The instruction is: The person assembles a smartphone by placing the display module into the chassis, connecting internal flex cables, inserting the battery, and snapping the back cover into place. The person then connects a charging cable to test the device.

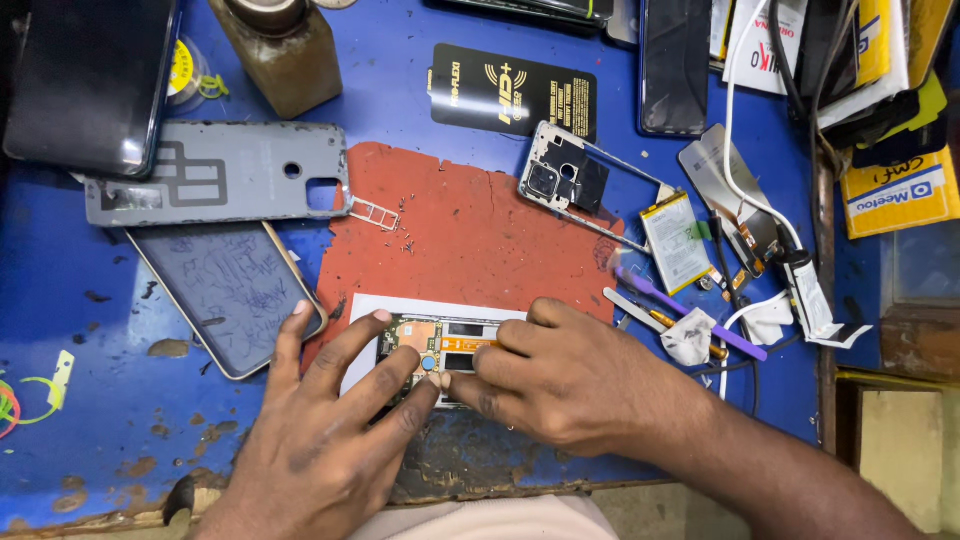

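A scuffed blue worktop (90, 400) carried a red mat (470, 230) at its middle. The opened phone (440, 350) lay face-down at the mat's near edge. The left hand (330, 430) rested on it, fingers (345, 355) spread; the right hand (560, 385) pressed bunched fingertips (470, 385) onto its circuit board. A brown bottle (280, 50) stood behind, contents unclear.

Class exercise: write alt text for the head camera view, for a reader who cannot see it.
Two bare hands, left hand and right hand, press on an opened phone on a blue workbench, with a grey back cover lying nearby.
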Available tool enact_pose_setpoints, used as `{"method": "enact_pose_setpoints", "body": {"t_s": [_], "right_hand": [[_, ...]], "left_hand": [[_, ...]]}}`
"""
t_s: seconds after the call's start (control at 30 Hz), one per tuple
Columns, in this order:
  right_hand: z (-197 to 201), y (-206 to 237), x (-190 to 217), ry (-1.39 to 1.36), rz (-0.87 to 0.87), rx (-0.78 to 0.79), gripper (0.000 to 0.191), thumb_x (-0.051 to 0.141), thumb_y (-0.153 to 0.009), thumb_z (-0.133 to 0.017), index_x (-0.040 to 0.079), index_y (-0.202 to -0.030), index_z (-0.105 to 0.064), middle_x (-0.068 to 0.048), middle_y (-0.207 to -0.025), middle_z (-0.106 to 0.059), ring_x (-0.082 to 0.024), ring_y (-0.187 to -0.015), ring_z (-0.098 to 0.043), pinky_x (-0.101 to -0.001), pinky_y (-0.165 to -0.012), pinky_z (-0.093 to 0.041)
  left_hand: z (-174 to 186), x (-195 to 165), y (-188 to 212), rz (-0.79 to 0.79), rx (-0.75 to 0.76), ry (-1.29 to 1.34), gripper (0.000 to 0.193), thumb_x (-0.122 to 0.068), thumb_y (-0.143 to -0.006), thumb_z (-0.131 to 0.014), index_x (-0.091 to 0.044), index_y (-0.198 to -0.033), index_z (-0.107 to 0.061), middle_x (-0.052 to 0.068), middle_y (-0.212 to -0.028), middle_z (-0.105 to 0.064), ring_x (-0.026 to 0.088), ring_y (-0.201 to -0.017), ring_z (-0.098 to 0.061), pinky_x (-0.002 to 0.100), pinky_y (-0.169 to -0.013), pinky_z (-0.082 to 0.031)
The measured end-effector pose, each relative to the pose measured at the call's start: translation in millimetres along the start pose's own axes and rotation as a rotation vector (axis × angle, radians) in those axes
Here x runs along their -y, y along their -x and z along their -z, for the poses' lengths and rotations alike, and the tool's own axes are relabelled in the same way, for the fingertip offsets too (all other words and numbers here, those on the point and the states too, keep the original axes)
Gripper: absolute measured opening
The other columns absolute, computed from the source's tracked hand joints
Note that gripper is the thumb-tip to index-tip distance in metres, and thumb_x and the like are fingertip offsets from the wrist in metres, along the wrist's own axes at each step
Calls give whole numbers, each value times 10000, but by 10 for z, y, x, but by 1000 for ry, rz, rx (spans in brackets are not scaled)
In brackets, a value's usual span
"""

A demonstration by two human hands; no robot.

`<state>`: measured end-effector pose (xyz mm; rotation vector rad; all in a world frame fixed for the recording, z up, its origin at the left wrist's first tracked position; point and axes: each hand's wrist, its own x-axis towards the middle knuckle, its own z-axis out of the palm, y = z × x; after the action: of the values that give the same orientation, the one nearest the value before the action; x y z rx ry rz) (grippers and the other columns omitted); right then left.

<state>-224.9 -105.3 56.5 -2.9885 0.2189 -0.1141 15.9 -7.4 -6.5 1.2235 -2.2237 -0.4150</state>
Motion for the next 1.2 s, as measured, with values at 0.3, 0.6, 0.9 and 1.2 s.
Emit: {"method": "enact_pose_setpoints", "body": {"t_s": [0.3,0.6,0.9,1.2], "right_hand": [[-12,18,5,-22,-15,-50,330,214,-934,-649,48,-1203,-741,25,-861,-523,-144,-864,-564,-329,-664,-431],[-27,5,3,-26,-8,-76,285,210,-932,-670,50,-1155,-747,21,-849,-519,-145,-843,-548,-329,-646,-426],[-4,21,38,-25,-33,-63,304,203,-923,-647,48,-1168,-738,17,-861,-542,-156,-848,-570,-340,-671,-435],[-42,11,69,-13,-47,-6,379,181,-888,-594,85,-1230,-726,24,-845,-552,-160,-831,-583,-350,-681,-437]], "left_hand": [[-82,-2,58,-13,-7,-63,386,-177,-701,-729,-109,-1080,-745,103,-1272,-623,360,-1319,-479,784,-1093,-184],[-116,-25,56,-21,1,-97,314,-237,-797,-689,-110,-1078,-748,110,-1231,-636,362,-1328,-473,790,-1095,-191],[-56,-40,16,-38,-8,-101,342,-191,-769,-695,-89,-1091,-743,115,-1225,-632,365,-1315,-493,779,-1086,-222],[60,-44,20,14,-36,-17,376,-103,-698,-761,-85,-1073,-738,75,-1230,-626,334,-1325,-509,756,-1112,-248]]}}
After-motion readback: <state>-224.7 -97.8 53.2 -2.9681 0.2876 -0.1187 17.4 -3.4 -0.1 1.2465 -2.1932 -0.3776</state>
